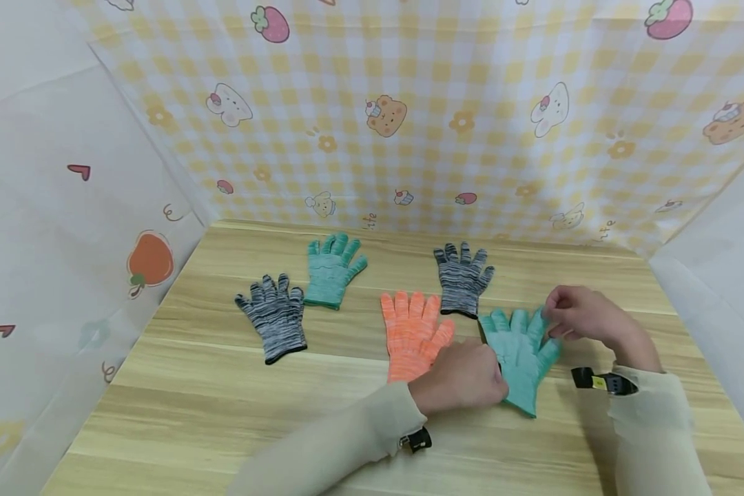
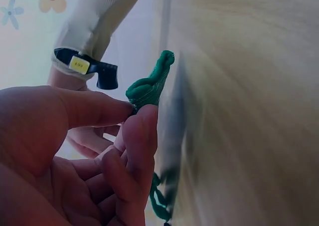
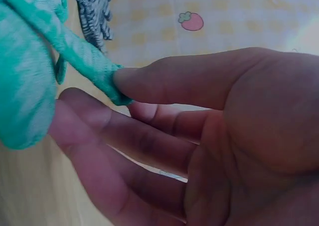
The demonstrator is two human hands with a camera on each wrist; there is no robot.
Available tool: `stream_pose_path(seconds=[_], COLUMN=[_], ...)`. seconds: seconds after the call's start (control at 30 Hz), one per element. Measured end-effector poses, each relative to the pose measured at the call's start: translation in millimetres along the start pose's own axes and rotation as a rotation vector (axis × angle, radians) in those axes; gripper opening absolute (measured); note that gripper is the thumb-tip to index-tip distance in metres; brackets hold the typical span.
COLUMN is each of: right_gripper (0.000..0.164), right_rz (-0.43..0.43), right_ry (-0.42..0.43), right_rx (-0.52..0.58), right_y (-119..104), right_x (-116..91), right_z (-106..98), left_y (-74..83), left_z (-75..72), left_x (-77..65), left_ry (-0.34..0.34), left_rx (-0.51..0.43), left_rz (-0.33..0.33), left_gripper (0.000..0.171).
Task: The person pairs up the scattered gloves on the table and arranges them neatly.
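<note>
A mint-green knit glove [image 1: 516,355] is held between both hands at the right of the table, fingers pointing away. My left hand [image 1: 465,375] pinches its dark-edged side near the cuff between thumb and forefinger, as the left wrist view shows at close range. Up at the far end, my right hand [image 1: 584,315] pinches one glove fingertip [image 3: 107,81] between thumb and fingers. An orange glove [image 1: 406,331] lies just left of it, its cuff partly hidden behind my left hand.
Farther back lie a grey-and-black glove [image 1: 461,279] and another green glove [image 1: 330,272]. A second grey-and-black glove [image 1: 275,317] sits at the left. Behind the wooden table [image 1: 180,413] hangs a yellow checked cloth [image 1: 347,69].
</note>
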State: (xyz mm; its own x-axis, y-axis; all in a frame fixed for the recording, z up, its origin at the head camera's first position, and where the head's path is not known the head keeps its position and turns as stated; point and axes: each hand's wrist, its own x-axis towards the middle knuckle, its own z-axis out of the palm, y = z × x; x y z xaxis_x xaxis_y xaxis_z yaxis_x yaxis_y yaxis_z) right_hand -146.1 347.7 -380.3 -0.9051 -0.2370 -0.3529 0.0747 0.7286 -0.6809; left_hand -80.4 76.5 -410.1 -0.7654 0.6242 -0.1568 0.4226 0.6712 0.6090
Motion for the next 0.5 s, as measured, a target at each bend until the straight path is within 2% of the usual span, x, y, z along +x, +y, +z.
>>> stream_pose_path(seconds=[0.17, 0.5], right_gripper=[0.012, 0.012], right_rz=[0.028, 0.036], right_ry=[-0.033, -0.007], right_rx=[-0.021, -0.089], right_y=[1.3, 11.5], right_x=[2.5, 10.4], right_z=[2.6, 5.4], left_y=[-0.6, -1.3], left_z=[8.6, 18.4], left_x=[1.6, 9.0], left_ry=[-0.028, -0.06], left_rx=[0.028, 0.103], left_rz=[-0.026, -0.087], left_gripper=[0.055, 0.055])
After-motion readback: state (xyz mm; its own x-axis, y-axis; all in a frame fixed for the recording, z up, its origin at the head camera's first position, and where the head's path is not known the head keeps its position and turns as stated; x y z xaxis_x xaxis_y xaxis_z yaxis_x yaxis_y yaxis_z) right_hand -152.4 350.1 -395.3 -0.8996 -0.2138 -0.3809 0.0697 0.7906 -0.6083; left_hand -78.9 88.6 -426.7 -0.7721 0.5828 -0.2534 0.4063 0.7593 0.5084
